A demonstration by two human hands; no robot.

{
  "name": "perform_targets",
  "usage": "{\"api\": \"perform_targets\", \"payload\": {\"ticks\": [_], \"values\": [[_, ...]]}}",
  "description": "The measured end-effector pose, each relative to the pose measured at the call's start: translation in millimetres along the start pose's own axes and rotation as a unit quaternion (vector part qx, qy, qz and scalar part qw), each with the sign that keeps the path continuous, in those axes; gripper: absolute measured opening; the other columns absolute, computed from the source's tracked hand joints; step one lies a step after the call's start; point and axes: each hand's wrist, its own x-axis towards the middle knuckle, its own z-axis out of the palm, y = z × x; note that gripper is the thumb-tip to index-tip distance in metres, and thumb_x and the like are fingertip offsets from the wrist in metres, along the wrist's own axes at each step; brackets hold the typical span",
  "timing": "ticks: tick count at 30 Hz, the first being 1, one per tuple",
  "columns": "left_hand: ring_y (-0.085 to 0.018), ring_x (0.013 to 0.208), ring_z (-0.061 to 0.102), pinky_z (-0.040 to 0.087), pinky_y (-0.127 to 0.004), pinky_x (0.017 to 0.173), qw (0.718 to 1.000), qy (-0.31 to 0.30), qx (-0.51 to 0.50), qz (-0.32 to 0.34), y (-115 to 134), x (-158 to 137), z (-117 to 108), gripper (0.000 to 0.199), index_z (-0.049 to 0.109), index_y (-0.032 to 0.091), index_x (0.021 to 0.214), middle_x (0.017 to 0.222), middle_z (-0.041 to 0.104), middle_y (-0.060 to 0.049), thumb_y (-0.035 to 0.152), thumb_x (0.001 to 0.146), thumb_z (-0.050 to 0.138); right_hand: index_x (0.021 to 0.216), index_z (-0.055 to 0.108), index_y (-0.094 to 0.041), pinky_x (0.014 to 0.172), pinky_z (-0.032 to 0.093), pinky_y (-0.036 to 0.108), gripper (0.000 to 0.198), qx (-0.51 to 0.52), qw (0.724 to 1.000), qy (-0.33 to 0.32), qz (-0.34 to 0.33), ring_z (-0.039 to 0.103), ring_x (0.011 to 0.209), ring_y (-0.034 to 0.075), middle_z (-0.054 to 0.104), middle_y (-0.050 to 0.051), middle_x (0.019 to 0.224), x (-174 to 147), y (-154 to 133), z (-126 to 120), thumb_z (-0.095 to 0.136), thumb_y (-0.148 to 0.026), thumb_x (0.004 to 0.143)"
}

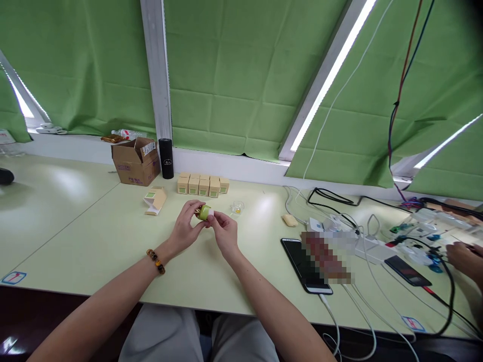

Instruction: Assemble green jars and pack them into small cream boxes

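Above the middle of the table, both hands meet on a small rounded green-and-white item (204, 212); its exact kind is unclear. My left hand (186, 221) grips its green end, where thin gold-coloured parts show near the fingertips. The fingers of my right hand (225, 230) are closed at its white end. Beyond the hands stands a group of small tan cartons (204, 186) with green labels. An opened carton (155, 200) lies to their left, apart from my left hand. A small clear plastic piece (237, 207) with a yellow spot rests just past my right hand.
A cardboard box (136, 163) and a black tumbler (166, 159) stand at the back left. At right lie a black phone (302, 264), a beige piece (289, 220), a power strip (372, 250) and tangled cables. Another person's hand (464, 257) is at the far right.
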Motion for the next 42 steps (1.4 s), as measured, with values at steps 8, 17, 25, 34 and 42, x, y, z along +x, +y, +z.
{"api": "perform_targets", "payload": {"ticks": [8, 17, 25, 34, 42], "values": [[-0.022, 0.109, 0.066, 0.055, -0.038, 0.098, 0.965, 0.005, -0.209, -0.16, -4, 2, 5, 0.054, 0.052, 0.018, 0.141, 0.126, 0.065, -0.014, 0.044, 0.095, 0.066, 0.102, 0.075, -0.019, 0.078, 0.059, 0.036, 0.029, -0.152, 0.984, 0.0, -0.091, 0.072, 0.085, 0.021, 0.078, 0.007, 0.091, -2, -3, -7, 0.073, -0.045, 0.089], [-0.02, 0.099, 0.066, 0.055, -0.034, 0.09, 0.888, -0.108, -0.379, -0.238, -4, 4, 2, 0.037, 0.07, 0.014, 0.119, 0.11, 0.071, -0.011, 0.043, 0.095, 0.067, 0.135, 0.06, -0.027, 0.065, 0.058, 0.031, 0.038, -0.396, 0.857, -0.016, -0.331, 0.069, 0.087, 0.018, 0.064, 0.011, 0.129, -4, 3, -16, 0.061, -0.025, 0.098], [-0.02, 0.092, 0.064, 0.053, -0.033, 0.082, 0.9, -0.126, -0.348, -0.232, 0, 4, 1, 0.042, 0.072, 0.013, 0.121, 0.107, 0.071, -0.012, 0.044, 0.092, 0.069, 0.135, 0.059, -0.025, 0.07, 0.061, 0.03, 0.035, -0.445, 0.815, -0.053, -0.367, 0.071, 0.096, 0.019, 0.065, 0.012, 0.127, 0, 8, -22, 0.052, -0.02, 0.102], [-0.022, 0.095, 0.065, 0.056, -0.036, 0.083, 0.921, -0.122, -0.304, -0.212, 1, 5, 3, 0.042, 0.072, 0.015, 0.121, 0.11, 0.071, -0.012, 0.045, 0.092, 0.068, 0.132, 0.057, -0.019, 0.063, 0.056, 0.027, 0.034, -0.504, 0.756, -0.058, -0.413, 0.071, 0.088, 0.018, 0.066, 0.014, 0.12, 1, 3, -21, 0.045, -0.013, 0.102], [-0.022, 0.099, 0.066, 0.057, -0.039, 0.09, 0.931, -0.071, -0.289, -0.214, 1, 3, 9, 0.045, 0.068, 0.015, 0.122, 0.114, 0.071, -0.012, 0.047, 0.092, 0.068, 0.136, 0.052, -0.018, 0.065, 0.057, 0.029, 0.034, -0.513, 0.734, -0.058, -0.442, 0.071, 0.094, 0.021, 0.068, 0.015, 0.117, 3, 0, -18, 0.042, -0.014, 0.104]]}}
